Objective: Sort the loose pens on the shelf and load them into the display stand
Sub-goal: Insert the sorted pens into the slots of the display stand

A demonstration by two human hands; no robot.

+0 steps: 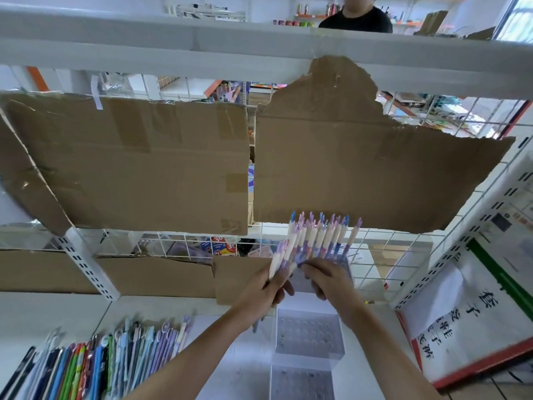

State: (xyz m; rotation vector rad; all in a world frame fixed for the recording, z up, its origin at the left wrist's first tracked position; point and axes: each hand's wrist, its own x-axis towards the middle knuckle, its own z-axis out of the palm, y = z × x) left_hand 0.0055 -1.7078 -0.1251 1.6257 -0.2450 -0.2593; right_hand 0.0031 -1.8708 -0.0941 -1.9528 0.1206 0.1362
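Held up over the white shelf [236,368], well above its surface and before its back edge: a fan of pens [317,241], cream barrels with blue and purple tips pointing up. Left hand [264,293] clenched around the lower ends of the leftmost pens, fingers wrapped about the barrels, a few ends poking out below the palm. Right hand [328,280] just beside it, fingertips pinching the base of the fan from the right; bundle thus gripped from both sides, its tips reaching across the lower rim of the cardboard sheets [360,168].

Directly beneath both hands, toward the shelf's right half: clear acrylic display stand [310,333], stepped in tiers, each tier a grid of round holes; holes seen from above, apparently without pens, though partly hidden by the right forearm. Pens apart from the stand, not touching it.

Along the shelf's left front: a dense row of loose pens [95,362] laid side by side, green, blue, dark and lilac, caps toward the back. At the shelf's right edge: a red-framed sign [467,327] with black characters, leaning against the upright. Behind the wire grid [403,255], more stock, blurred. At the top, beyond the upper shelf, a person in a black shirt [357,20].
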